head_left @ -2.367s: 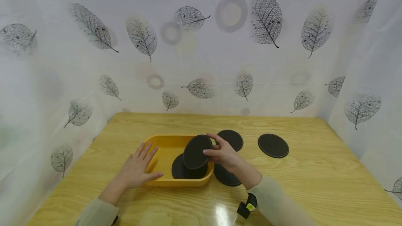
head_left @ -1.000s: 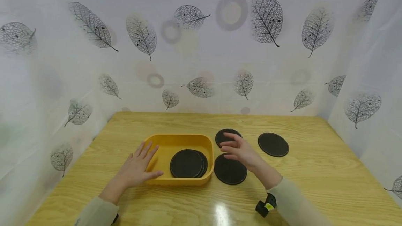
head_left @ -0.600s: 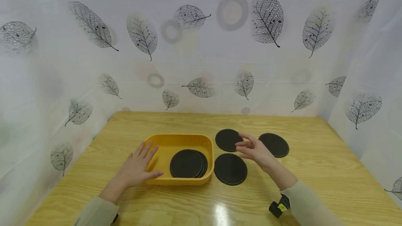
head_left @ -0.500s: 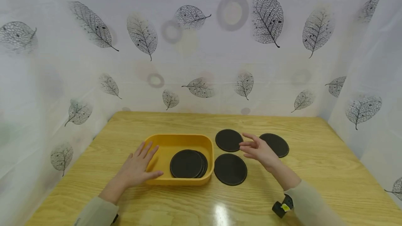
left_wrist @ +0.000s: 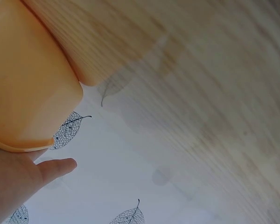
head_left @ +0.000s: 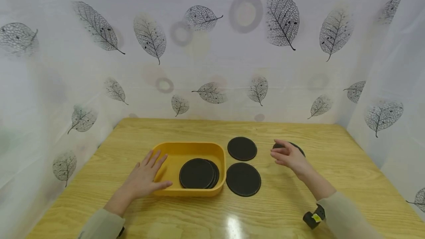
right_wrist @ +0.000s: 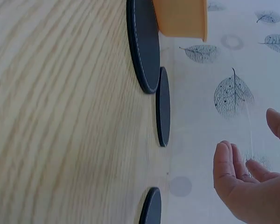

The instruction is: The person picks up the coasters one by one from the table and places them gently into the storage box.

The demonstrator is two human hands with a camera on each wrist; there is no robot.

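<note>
A yellow-orange plastic tray point(head_left: 180, 152) stands left of centre, with my left hand point(head_left: 141, 180) resting over its left end, fingers spread. Inside it, a few round black coasters point(head_left: 197, 173) overlap in a stack on the right side. Two more coasters lie flat beside the tray, one behind point(head_left: 242, 148) and one in front point(head_left: 243, 179). My right hand point(head_left: 292, 160), empty with loosely bent fingers, hovers over the far-right coaster point(head_left: 297, 147) and hides most of it. In the right wrist view the thumb and fingers of this hand point(right_wrist: 252, 191) are apart.
The wooden table point(head_left: 212, 213) runs back to a white curtain point(head_left: 212, 62) printed with leaves, which also hangs along both sides. A small black device point(head_left: 313, 218) is strapped at the right wrist, near the sleeve.
Earlier my right hand held a coaster over the tray; that coaster now lies on the stack inside. The emptied right hand has moved right, to above the far-right coaster. My left hand stays put.
</note>
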